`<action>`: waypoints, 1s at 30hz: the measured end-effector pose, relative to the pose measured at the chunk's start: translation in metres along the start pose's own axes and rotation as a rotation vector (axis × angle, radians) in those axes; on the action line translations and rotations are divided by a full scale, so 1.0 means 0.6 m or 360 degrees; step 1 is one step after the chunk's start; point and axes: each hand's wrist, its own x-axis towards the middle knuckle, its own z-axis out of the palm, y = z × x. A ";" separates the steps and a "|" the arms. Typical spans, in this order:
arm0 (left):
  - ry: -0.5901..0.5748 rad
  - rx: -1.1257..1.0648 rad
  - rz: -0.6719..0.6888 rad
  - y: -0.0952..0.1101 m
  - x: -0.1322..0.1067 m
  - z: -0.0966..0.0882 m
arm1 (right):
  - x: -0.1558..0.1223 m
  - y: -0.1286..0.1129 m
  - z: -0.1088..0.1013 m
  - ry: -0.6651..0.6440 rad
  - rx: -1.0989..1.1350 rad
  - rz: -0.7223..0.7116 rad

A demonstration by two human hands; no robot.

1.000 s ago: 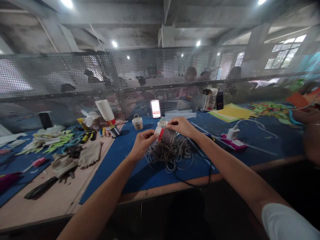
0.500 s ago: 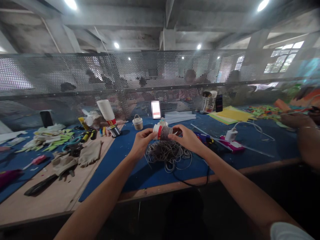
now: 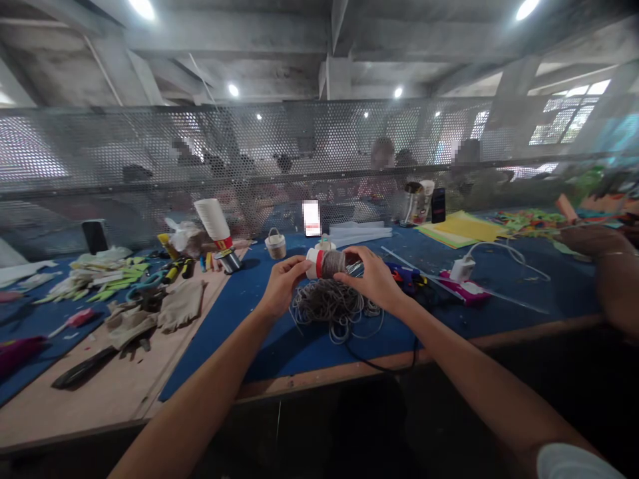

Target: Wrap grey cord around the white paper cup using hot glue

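Note:
A white paper cup with a red band lies sideways between my hands above the blue mat. Grey cord is wound around its right part. My left hand pinches the white end between thumb and fingers. At the cord-wrapped end, my right hand curls around the cup with its thumb low and fingers on top. A loose heap of grey cord sits directly beneath the cup. Just right of my right hand lies a blue glue gun, partly hidden.
A small cord-wrapped basket and a lit phone stand behind. Stacked paper cups lean at left, near gloves and cutting tools. To the right are a white charger, yellow sheets and another person's arm.
My right hand has shifted slightly along the cup's cord-wrapped end, its fingers a little more spread. The cup has turned slightly; my left hand keeps its hold.

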 end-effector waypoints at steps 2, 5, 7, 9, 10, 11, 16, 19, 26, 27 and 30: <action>-0.0001 0.0009 0.0000 0.000 0.000 -0.001 | -0.003 -0.001 0.001 0.0019 -0.0077 -0.0053; -0.0005 0.0066 0.0024 -0.003 0.001 -0.005 | -0.006 -0.003 -0.001 0.0022 -0.0090 -0.0094; -0.0004 0.0105 0.0051 -0.004 0.001 -0.008 | -0.006 -0.003 -0.005 0.0043 -0.0008 -0.0088; -0.0005 0.0130 0.0068 -0.005 0.001 -0.009 | -0.002 0.001 -0.008 0.0081 0.0129 -0.0051; -0.0010 0.0143 0.0072 -0.006 0.001 -0.009 | 0.001 0.004 -0.009 0.0093 0.0201 -0.0033; -0.0020 0.0158 0.0073 -0.006 0.002 -0.009 | 0.005 0.008 -0.009 0.0087 0.0268 -0.0016; -0.0043 0.0217 0.0097 -0.007 0.003 -0.008 | 0.023 0.030 0.000 -0.0136 0.0473 0.0026; -0.0064 0.0222 0.0116 -0.005 0.002 -0.008 | 0.028 0.034 0.002 -0.0168 0.0451 0.0061; -0.0032 0.0283 0.0177 0.003 -0.001 -0.003 | 0.026 0.022 -0.013 0.0010 0.0339 0.0155; -0.0028 0.0296 0.0180 0.002 -0.001 -0.003 | 0.026 0.022 -0.014 0.0043 0.0339 0.0149; -0.0026 0.0314 0.0185 -0.001 0.000 -0.005 | 0.030 0.021 -0.019 0.0159 0.0344 0.0144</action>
